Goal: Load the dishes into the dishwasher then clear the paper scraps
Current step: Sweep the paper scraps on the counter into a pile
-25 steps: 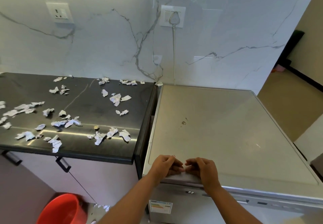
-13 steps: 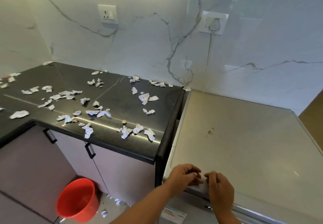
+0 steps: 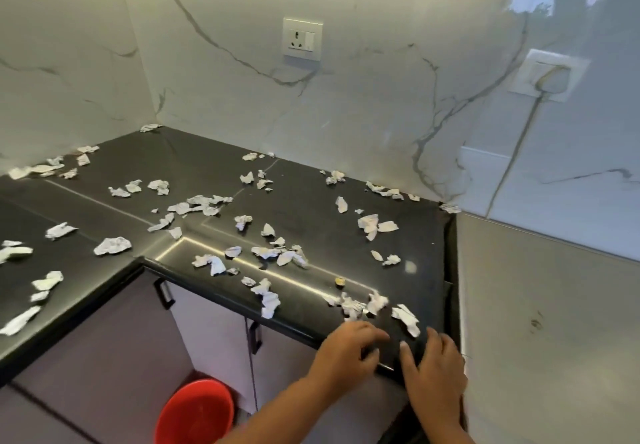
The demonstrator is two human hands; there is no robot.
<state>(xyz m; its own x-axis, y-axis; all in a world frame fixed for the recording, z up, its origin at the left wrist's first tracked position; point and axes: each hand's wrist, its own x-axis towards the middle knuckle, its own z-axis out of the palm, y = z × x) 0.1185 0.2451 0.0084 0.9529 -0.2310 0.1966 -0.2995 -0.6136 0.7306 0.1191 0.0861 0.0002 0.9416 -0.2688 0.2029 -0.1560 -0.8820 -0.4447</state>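
Observation:
Several crumpled white paper scraps (image 3: 370, 225) lie scattered across the black L-shaped countertop (image 3: 311, 208). The dishwasher (image 3: 547, 305) stands to the right with its pale flat top showing; its door is out of view. My left hand (image 3: 349, 350) hovers over the counter's front right corner with fingers spread, holding nothing. My right hand (image 3: 433, 364) is beside it at the counter's right end, fingers straight and reaching toward the nearest scrap (image 3: 407, 319). No dishes are visible.
A red bucket (image 3: 195, 412) stands on the floor below the counter's cabinets (image 3: 214, 333). The marble wall carries a socket (image 3: 302, 39) and a plugged outlet (image 3: 550, 75) with a cord running down. A small brownish bit (image 3: 339, 281) lies near the front edge.
Both hands left the dishwasher's front top edge and moved left to the counter's front right corner. The view swung left, bringing more of the scrap-covered counter into sight.

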